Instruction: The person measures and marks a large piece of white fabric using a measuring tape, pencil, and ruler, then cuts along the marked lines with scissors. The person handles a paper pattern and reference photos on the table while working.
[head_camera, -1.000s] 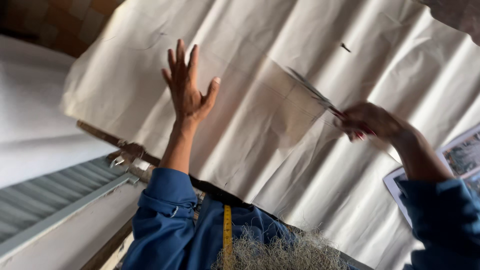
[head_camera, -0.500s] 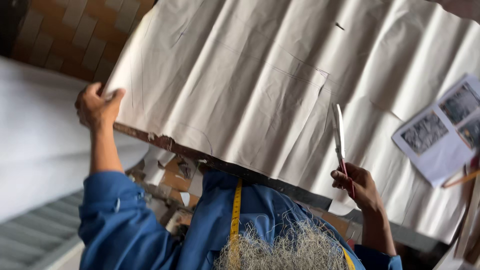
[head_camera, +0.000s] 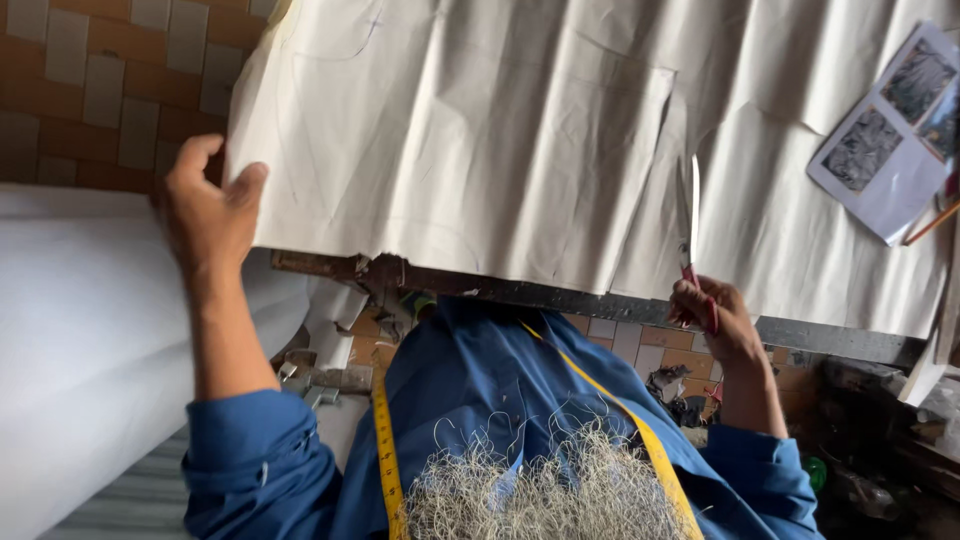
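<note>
Largest before you is the one sheet of pale cream fabric (head_camera: 520, 150), creased in long folds and spread over the desk (head_camera: 830, 340), whose dark front edge shows just beyond your right knuckles. The cloth's near edge hangs over that desk edge between your two hands, and a cut runs up into it from your right fingers, leaving a loose squarish panel to their left.

Beside your left forearm lies one broad white roll of cloth (head_camera: 80, 340), well below your left fingers. Behind those fingers is the brown and grey tiled floor (head_camera: 90, 90).

Your left hand (head_camera: 212, 215) grips the fabric's left corner; the fingers (head_camera: 190, 160) are curled shut on the cloth edge with the thumb pressed on top.

One open booklet with grey printed pictures (head_camera: 885, 130) rests on the fabric, well away to the upper right of your right fingers, with one orange pencil (head_camera: 932, 222) touching its lower edge.

One yellow measuring tape (head_camera: 385, 440) hangs round your neck over the blue shirt, both ends running down between your arms.

Your right hand (head_camera: 712, 315) is clamped on one pair of scissors with red handles (head_camera: 690, 220); the blades point straight up from your fingers into the cut, almost closed.
</note>
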